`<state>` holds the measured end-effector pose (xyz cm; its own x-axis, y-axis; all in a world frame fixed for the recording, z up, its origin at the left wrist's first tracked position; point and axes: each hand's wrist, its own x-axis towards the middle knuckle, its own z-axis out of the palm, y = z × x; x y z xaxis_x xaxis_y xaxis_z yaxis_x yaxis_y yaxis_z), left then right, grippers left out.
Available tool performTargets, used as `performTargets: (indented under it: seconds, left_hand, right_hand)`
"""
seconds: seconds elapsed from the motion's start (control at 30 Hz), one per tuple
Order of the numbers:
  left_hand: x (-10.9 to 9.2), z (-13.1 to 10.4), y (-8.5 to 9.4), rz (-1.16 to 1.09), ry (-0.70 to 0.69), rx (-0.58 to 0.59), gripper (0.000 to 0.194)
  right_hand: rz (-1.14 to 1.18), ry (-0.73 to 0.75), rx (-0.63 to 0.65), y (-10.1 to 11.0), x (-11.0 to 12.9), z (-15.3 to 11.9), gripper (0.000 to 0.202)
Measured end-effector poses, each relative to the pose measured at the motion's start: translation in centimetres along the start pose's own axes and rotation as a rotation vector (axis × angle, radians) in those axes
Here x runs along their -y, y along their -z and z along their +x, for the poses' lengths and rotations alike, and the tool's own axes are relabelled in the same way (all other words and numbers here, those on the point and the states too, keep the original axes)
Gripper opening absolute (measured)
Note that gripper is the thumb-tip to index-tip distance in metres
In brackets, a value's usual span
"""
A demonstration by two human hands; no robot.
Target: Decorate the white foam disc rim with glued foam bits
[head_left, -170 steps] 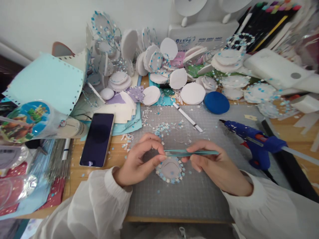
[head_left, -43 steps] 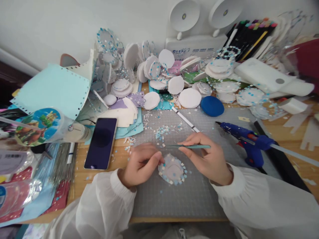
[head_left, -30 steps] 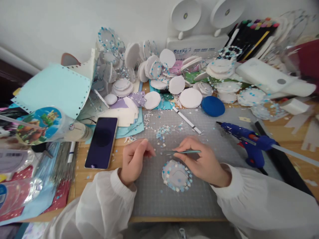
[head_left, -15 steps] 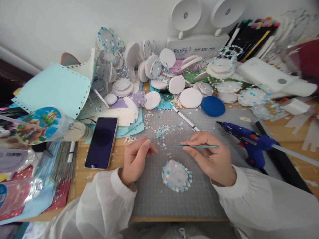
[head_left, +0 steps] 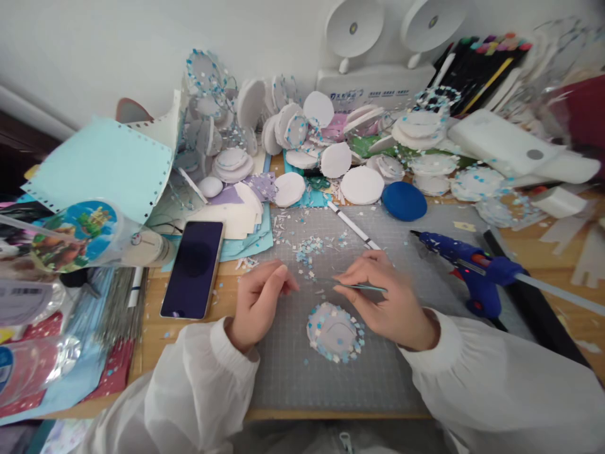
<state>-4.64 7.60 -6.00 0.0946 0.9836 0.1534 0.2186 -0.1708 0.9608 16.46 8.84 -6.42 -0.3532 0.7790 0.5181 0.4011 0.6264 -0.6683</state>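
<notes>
My right hand (head_left: 385, 299) pinches thin teal tweezers (head_left: 366, 287) just above the grey cutting mat (head_left: 293, 378), up and to the right of a round white disc (head_left: 334, 332) edged with small blue and white pieces. The tips of the tweezers are hard to make out. My left hand (head_left: 259, 302) rests at the mat's left side with its fingers curled; whether anything is between them is hidden. Small blue and white confetti pieces (head_left: 309, 249) lie scattered beyond the hands.
A phone (head_left: 193, 270) lies on the left, near a cup (head_left: 89, 233). On the right is a blue glue gun (head_left: 477, 271). A white pen (head_left: 352, 226), a blue disc (head_left: 404, 202) and several white discs (head_left: 362, 185) line the back.
My right hand has shifted left and slightly down, with the tweezers now mostly covered by its fingers. My left hand has hardly moved.
</notes>
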Motion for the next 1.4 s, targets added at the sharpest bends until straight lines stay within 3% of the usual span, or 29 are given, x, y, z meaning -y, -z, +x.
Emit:
performTargets:
  seconds: [0.27,0.57,0.93,1.13,1.4]
  left_hand:
    - [0.10,-0.02,-0.02,-0.016,-0.003,0.014,0.042]
    - [0.05,0.08,-0.08,0.025,-0.035,0.006,0.031]
    - [-0.13,0.18,-0.06,0.034,-0.047,0.009,0.028]
    - [-0.07,0.22,-0.12,0.024,-0.034,0.015,0.028]
    - [0.02,0.17,-0.10,0.010,-0.042,0.013,0.027]
  right_hand:
    - [0.002,-0.022,-0.029,-0.15,-0.06,-0.01,0.015]
    - [0.182,-0.222,-0.121,0.58,0.07,-0.26,0.010]
    - [-0.009,0.034,0.030,-0.04,-0.17,-0.22,0.019]
    - [0.012,0.003,0.030,-0.12,-0.11,-0.22,0.019]
    - [0.118,-0.157,-0.074,0.27,0.05,-0.26,0.014]
